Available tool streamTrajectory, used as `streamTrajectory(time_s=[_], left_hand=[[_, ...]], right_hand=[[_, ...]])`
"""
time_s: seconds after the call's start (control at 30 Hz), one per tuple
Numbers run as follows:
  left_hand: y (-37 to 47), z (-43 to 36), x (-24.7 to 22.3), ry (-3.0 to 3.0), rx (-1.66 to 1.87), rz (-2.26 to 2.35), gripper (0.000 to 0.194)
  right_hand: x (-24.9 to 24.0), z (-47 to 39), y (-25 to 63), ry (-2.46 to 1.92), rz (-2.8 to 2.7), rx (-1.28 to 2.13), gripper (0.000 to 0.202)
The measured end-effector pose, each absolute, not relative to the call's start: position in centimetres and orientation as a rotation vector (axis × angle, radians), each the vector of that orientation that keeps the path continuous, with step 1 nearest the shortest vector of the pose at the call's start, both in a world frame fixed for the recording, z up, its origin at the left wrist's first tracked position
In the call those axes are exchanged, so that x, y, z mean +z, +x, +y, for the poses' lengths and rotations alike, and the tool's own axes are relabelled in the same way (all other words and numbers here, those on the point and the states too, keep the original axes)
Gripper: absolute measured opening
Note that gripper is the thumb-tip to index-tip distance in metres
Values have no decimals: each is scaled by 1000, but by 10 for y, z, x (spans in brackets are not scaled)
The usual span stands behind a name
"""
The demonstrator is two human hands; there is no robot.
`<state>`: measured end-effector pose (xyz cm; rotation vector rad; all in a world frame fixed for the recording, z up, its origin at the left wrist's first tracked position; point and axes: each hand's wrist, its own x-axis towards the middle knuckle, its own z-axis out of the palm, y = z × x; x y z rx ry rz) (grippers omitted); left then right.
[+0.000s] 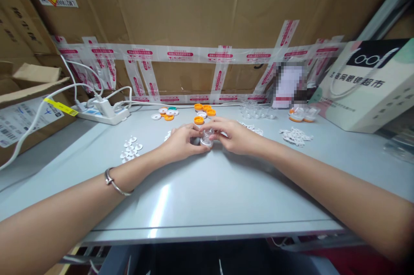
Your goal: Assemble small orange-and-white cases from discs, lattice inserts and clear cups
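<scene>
Power strip (103, 113) with charger, far left, against the cardboard wall. Small white discs (130, 149), loose cluster, within reach. Left hand (181, 143), fingertips pinched on a small clear plastic piece (206, 139) at table (226, 188) centre; right hand (234, 137) grips its other side, apparently steadying it. Orange and white caps (202, 113) just behind. White parts (296, 136) and a printed box (371, 85), right.

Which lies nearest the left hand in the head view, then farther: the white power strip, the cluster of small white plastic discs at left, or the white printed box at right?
1. Small white plastic discs, just left of the left hand.
2. White power strip, back left.
3. White printed box, far right.
</scene>
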<state>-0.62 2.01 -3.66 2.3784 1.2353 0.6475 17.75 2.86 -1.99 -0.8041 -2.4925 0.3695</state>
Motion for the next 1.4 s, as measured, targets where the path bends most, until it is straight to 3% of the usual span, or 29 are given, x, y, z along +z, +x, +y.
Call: streamTrajectory(time_s=[0.47,0.57,0.77,0.97,1.4], left_hand=[[-10,21,-36,2405,640,1193,30],[-11,22,-33,2372,645,1205,34],[-17,17,-11,2229,814,1028,30],[-21,1,18,2118,954,1076,29],[-1,-23,31,1824,1188,981,28]], right_hand=[[-27,30,175,-838,-2365,480,28],[-24,30,174,-913,-2236,700,25],[-20,24,172,-906,-1630,1139,38],[-17,4,160,-673,-1234,1777,31],[8,-28,151,-542,-1000,1737,15]])
